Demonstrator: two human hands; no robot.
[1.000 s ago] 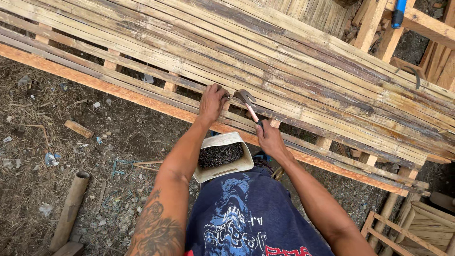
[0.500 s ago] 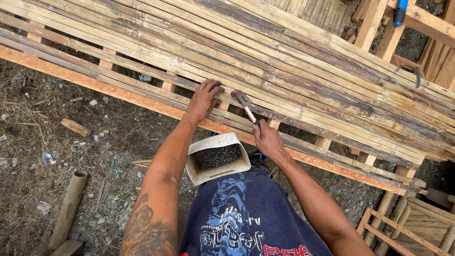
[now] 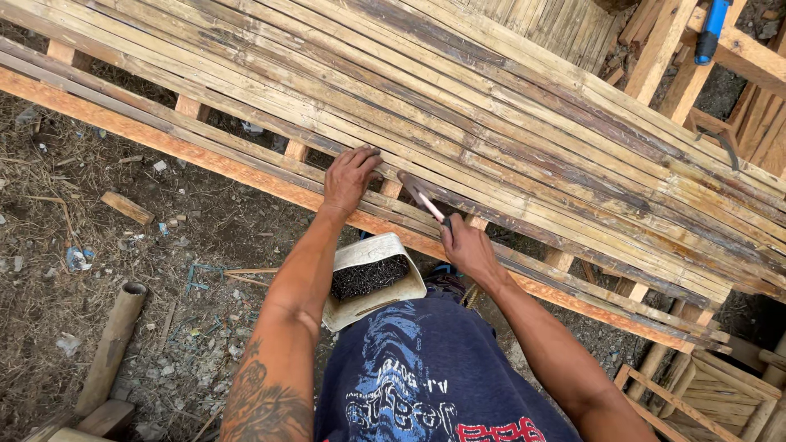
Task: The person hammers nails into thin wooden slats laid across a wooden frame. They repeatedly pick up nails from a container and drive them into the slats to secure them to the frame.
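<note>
Shifted slightly leftward: left hand (image 3: pixel 350 176) flat, open on bamboo slats (image 3: pixel 508 147); right hand (image 3: pixel 468 250) closed around hammer (image 3: pixel 422 198) handle, head over slats. Probably head-heavy, rigid; best gripped low on handle.

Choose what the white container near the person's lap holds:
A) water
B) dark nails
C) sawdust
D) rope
B: the white container is filled with a heap of thin dark nails, just below the left hand that presses on the bamboo slats.
</note>
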